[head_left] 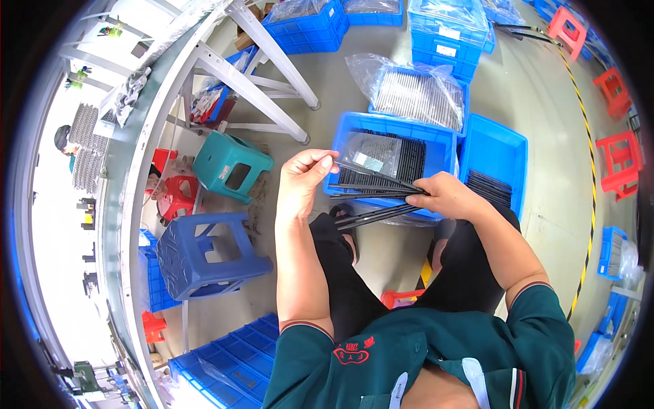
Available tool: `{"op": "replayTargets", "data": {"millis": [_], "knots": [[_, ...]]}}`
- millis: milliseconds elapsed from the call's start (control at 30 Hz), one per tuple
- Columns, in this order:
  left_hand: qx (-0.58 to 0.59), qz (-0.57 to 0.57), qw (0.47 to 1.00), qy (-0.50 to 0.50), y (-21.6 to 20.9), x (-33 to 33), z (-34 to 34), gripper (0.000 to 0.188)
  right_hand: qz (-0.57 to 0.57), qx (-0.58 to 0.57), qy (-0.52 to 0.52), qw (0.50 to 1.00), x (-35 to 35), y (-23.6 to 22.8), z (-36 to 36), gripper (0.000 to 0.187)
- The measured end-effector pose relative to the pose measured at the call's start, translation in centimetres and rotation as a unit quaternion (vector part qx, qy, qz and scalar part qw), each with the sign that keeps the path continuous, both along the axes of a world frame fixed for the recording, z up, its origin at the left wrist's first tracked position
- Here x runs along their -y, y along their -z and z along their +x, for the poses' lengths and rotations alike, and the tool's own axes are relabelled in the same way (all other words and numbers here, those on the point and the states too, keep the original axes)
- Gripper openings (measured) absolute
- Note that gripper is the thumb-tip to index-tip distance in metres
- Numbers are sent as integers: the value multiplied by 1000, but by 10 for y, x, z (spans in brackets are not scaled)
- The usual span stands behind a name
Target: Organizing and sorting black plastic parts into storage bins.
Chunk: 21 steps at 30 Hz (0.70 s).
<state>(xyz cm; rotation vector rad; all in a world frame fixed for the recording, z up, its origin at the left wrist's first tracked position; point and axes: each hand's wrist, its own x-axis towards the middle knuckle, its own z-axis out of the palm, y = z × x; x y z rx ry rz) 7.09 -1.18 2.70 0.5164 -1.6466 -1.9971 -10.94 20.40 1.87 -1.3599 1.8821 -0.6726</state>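
My right hand (pixel 446 195) is closed round one end of several thin black rods (pixel 375 217), which fan out toward the left. One black rod (pixel 373 172) stands apart from this bunch and spans the gap between my hands. At its far end, the thumb and fingers of my left hand (pixel 308 176) pinch its tip. Beneath them sits a blue bin (pixel 446 146) with rows of similar black rods (pixel 414 158) and a clear plastic bag with a white label. To its right, a second blue bin (pixel 497 146) has more black rods (pixel 489 187) at its near end.
Behind, a bin holds silvery rods (pixel 419 99) under clear plastic, near stacked blue bins (pixel 446 51). A teal stool (pixel 228 163) and a dark blue stool (pixel 211 255) stand left, beside a long workbench (pixel 129 204). Red stools (pixel 620 163) line the right, past a striped floor line (pixel 591 184).
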Motion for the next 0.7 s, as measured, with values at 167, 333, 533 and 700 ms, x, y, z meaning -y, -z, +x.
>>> {"op": "replayTargets", "data": {"millis": [167, 333, 533, 700], "knots": [[-7, 5, 1000, 16, 1, 2, 2, 14, -10, 3, -15, 1000, -2, 2, -1, 37], [-10, 18, 999, 26, 2, 1, 2, 14, -29, -21, -27, 999, -2, 5, -1, 33], [32, 48, 996, 63, 4, -5, -1, 15, -14, -56, -34, 998, -1, 4, -1, 36], [58, 14, 996, 62, 1, -10, -6, 13, -23, -52, -34, 998, -2, 8, -3, 35]]}}
